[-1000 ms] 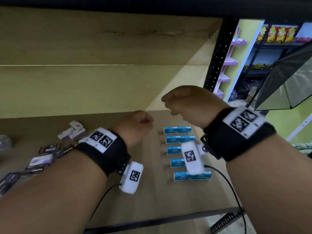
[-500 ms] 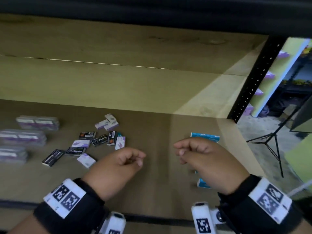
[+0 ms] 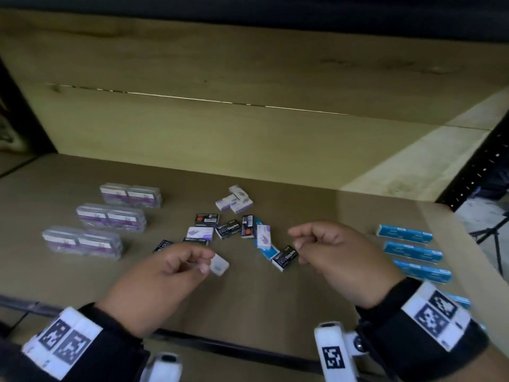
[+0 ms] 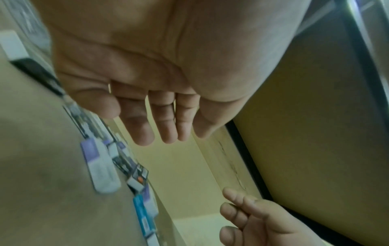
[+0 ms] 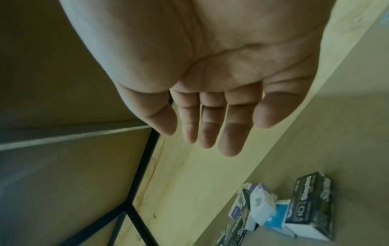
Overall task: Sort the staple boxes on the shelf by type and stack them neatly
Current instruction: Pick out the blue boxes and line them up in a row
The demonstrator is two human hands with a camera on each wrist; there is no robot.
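Observation:
Loose staple boxes lie jumbled mid-shelf: black ones (image 3: 228, 229), white-and-purple ones (image 3: 234, 201) and a blue one (image 3: 268, 252). My left hand (image 3: 203, 260) hovers just left of a small white box (image 3: 219, 264); the left wrist view shows its fingers (image 4: 145, 133) relaxed and holding nothing. My right hand (image 3: 296, 238) hangs over a black staples box (image 3: 286, 257), also seen in the right wrist view (image 5: 311, 208), with its fingers (image 5: 229, 141) loose and empty.
Three clear-wrapped packs of purple boxes (image 3: 110, 219) stand in a row at the left. A column of long blue boxes (image 3: 413, 252) lies at the right. A black upright (image 3: 473, 175) bounds the shelf's right side, a wooden back panel (image 3: 220, 128) the rear.
The view has swung left onto the loose pile. Both hands have reached forward over it, and their fists have loosened into relaxed fingers.

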